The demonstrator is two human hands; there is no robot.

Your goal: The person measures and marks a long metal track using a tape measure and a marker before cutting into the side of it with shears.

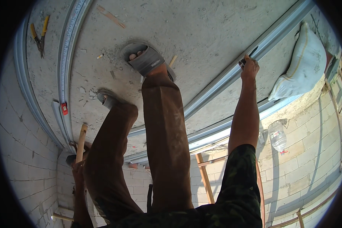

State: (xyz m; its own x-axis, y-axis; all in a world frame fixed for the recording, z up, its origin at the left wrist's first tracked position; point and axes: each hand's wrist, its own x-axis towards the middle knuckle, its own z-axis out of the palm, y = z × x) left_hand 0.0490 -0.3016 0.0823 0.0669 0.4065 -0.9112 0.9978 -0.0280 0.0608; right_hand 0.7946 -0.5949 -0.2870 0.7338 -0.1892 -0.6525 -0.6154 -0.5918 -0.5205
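My right hand (250, 68) is closed around a dark, slim, pointed object (255, 50), whose exact kind I cannot make out. It rests at a long metal channel (216, 86) that runs diagonally across the floor. Low at the left, my left hand (78, 169) grips a pale wooden stick (81, 138) like a tool handle, partly hidden beside my leg. Beyond it, a red tape measure (64, 109) sits in another metal channel (60, 72), its blade (69, 41) drawn out along the channel.
Yellow-handled snips (39, 38) lie on the concrete floor at far left. A stuffed white sack (302, 64) lies at the right, with a clear plastic bottle (278, 136) nearer. My sandalled feet (144, 59) stand between the channels, among wood scraps (111, 16). Block walls (26, 152) border the space.
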